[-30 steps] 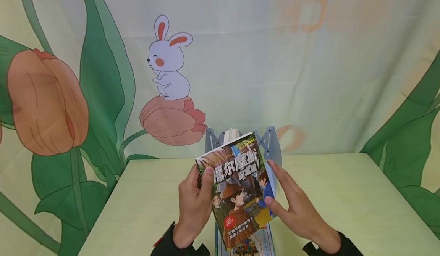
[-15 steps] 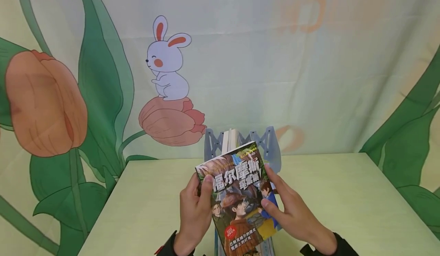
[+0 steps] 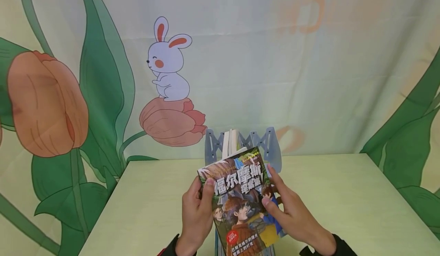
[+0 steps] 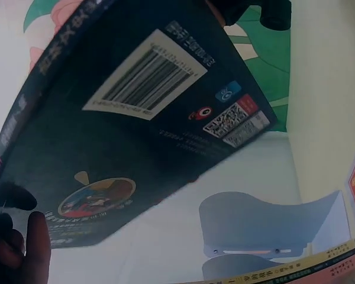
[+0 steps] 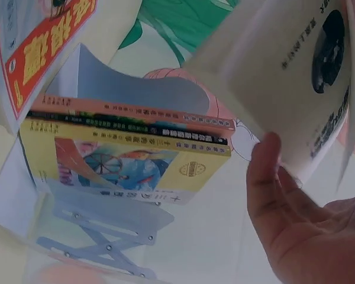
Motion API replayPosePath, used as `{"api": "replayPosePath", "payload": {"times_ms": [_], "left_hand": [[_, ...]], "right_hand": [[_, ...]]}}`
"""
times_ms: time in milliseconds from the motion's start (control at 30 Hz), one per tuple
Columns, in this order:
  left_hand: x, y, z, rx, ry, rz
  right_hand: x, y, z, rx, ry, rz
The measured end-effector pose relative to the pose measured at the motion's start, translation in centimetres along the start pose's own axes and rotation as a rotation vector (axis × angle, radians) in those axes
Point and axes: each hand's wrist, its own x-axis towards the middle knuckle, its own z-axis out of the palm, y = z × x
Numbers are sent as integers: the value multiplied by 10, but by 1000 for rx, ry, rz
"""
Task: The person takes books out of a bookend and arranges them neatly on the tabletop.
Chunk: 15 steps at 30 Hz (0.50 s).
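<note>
A paperback book [image 3: 240,214] with an illustrated cover and large white Chinese characters is held up, tilted, in the middle of the head view. My left hand [image 3: 198,214] grips its left edge, thumb on the front cover. At the right edge my right hand [image 3: 295,210] pinches the book, its thumb on the cover. The left wrist view shows the dark back cover [image 4: 136,130] with a barcode. Seen from the right wrist, a pale inside page [image 5: 272,77] with a black round picture shows above my fingers, so the book is partly open there.
Behind the book stands a blue-grey expanding book rack [image 3: 273,149] with several upright books [image 3: 231,141], one yellow-covered [image 5: 112,160]. Another book with a red title panel [image 5: 44,59] lies under the held one. A pale green table [image 3: 343,195] meets a printed curtain [image 3: 240,76].
The held book has come down slightly, showing more of the rack's books behind it. My right hand has moved from beside the right edge to pinching it; my left grip stays.
</note>
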Motion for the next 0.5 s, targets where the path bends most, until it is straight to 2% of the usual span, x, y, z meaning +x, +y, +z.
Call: {"api": "replayPosePath", "payload": {"times_ms": [133, 300, 500], "left_hand": [[-2, -2, 1, -28, -9, -9], [-5, -3, 2, -47, -18, -19], [-6, -4, 3, -62, -22, -37]], "right_hand": [[0, 2, 2, -9, -7, 44], [-2, 5, 3, -23, -64, 116], [-2, 8, 4, 45, -89, 102]]}}
